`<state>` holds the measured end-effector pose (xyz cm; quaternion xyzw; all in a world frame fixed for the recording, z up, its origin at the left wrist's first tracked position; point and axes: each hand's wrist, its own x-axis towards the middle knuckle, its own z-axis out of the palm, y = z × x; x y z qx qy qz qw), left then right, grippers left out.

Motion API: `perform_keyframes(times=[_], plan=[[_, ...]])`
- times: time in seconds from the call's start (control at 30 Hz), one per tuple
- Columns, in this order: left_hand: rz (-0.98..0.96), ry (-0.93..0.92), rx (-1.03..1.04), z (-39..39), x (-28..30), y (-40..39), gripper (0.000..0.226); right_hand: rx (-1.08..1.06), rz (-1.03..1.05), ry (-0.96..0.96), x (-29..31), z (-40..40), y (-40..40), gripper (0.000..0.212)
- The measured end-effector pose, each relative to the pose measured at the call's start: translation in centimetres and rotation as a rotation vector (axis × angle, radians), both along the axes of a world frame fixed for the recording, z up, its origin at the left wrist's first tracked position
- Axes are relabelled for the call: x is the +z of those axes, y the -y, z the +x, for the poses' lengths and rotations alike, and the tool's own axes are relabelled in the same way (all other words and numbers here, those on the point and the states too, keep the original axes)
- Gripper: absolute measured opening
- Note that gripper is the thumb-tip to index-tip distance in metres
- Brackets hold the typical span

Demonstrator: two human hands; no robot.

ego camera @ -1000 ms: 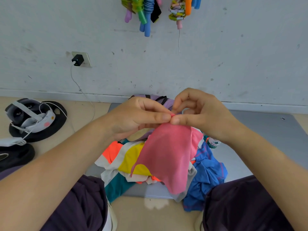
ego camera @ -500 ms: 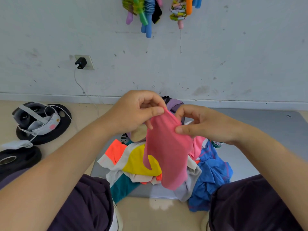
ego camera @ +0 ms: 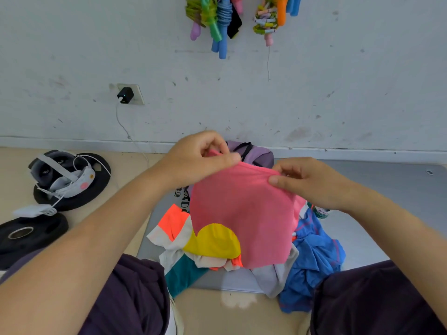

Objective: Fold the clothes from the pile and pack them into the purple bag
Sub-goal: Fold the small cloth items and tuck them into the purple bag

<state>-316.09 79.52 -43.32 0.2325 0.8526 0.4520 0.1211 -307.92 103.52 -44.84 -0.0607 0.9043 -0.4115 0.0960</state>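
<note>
I hold a pink garment [ego camera: 244,213] up in the air above the clothes pile [ego camera: 212,245]. My left hand [ego camera: 200,160] pinches its upper left edge. My right hand [ego camera: 307,182] pinches its upper right edge, so the cloth hangs spread between them. The pile below shows orange, yellow, white, teal, grey and blue pieces, on a grey mat [ego camera: 377,197]. The purple bag [ego camera: 256,153] stands behind the pile by the wall, mostly hidden by my hands and the pink cloth.
A headset [ego camera: 63,175] lies on a black weight plate at the left, with another weight plate [ego camera: 29,233] nearer me. A charger [ego camera: 125,95] sits in a wall socket. Coloured skipping ropes [ego camera: 217,18] hang on the wall. A small bottle [ego camera: 321,212] stands right of the pile.
My hands have moved apart, the left up and the right to the side, and the pink garment has gone from bunched between them to spread wide.
</note>
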Motion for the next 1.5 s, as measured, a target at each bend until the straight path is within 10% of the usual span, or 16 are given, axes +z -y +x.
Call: perform_keyframes(times=[0.7, 1.1, 1.3, 1.5], plan=[[-0.193, -0.212, -0.017, -2.9, -5.7, 3.0, 0.02, -0.158, 0.368, -0.284, -4.1, -1.3, -4.7, 0.011], [-0.025, 0.006, 0.095, -3.5, -5.8, 3.4, 0.007, -0.306, 0.471, -0.479, -3.3, -1.4, -4.4, 0.005], [0.194, 0.111, 0.283, -3.7, -5.2, 3.8, 0.009, -0.408, 0.219, -0.2, -2.9, -1.2, -5.7, 0.027], [0.294, 0.114, 0.35, -3.6, -5.1, 4.0, 0.005, -0.459, 0.065, -0.181, -2.8, -1.4, -5.9, 0.007]])
